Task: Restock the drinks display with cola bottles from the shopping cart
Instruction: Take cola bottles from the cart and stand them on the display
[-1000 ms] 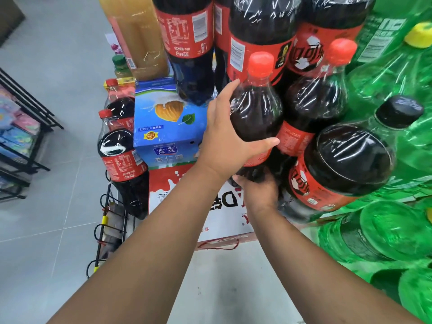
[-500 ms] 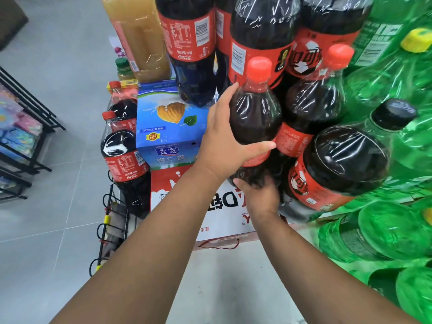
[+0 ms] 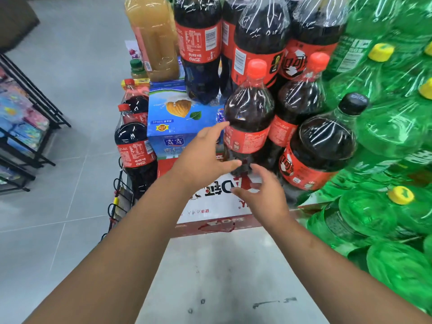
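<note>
Cola bottle (image 3: 249,113) with a red cap stands upright on the red-and-white carton (image 3: 210,206), in the middle of the drinks display. It has the blue carton (image 3: 177,118) to its left and a second red-capped cola bottle (image 3: 301,101) touching it on the right. Farther right lie a black-capped cola bottle (image 3: 322,146), tilted toward us, and the wrapped green bottles (image 3: 385,127).

Our left hand (image 3: 205,155) hovers just left of the bottle's label, fingers straight and spread, thumb reaching toward its base, with nothing in its grasp. We cannot tell whether a fingertip brushes the label. Our right hand (image 3: 264,195) hangs near the bottle's foot, fingers loose and apart, also holding nothing. The bottle appears to stand on its own.

We judge that this bottle is already set in place and that the step in hand is letting it be. On the far left more cola bottles (image 3: 135,146) stand above a black wire frame (image 3: 117,202). This may be the shopping cart, though too little of it shows to be sure.

The next move calls for turning left to that stock and taking one bottle round its body. We should support it from below, since these big bottles look heavy and their film looks slippery. We must then find a gap in the display that will not tip its neighbours.
</note>
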Available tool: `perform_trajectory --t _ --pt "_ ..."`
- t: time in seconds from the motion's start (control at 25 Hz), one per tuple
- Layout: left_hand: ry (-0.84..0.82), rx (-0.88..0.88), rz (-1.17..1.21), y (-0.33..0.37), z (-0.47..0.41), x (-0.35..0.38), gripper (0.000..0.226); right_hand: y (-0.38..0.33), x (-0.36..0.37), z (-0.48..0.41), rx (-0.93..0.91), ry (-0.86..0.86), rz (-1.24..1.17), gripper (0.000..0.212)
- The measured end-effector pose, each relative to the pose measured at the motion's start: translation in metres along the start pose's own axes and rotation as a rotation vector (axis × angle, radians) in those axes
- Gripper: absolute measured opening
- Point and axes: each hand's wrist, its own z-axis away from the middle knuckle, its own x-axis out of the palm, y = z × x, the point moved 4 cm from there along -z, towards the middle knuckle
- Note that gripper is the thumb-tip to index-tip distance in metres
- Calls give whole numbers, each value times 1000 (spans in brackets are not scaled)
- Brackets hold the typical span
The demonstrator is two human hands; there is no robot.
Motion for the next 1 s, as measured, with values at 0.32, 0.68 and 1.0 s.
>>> perform_trajectory --t 0.32,0.68,1.0 --pt "-150 192 -325 55 70 4 76 -15 -69 66 -212 -172 634 75" --pt "-248 377 -500 127 127 82 72 33 -164 148 -103 -30 872 58" --pt "-299 553 -539 231 173 146 74 81 -267 236 -64 209 819 36"
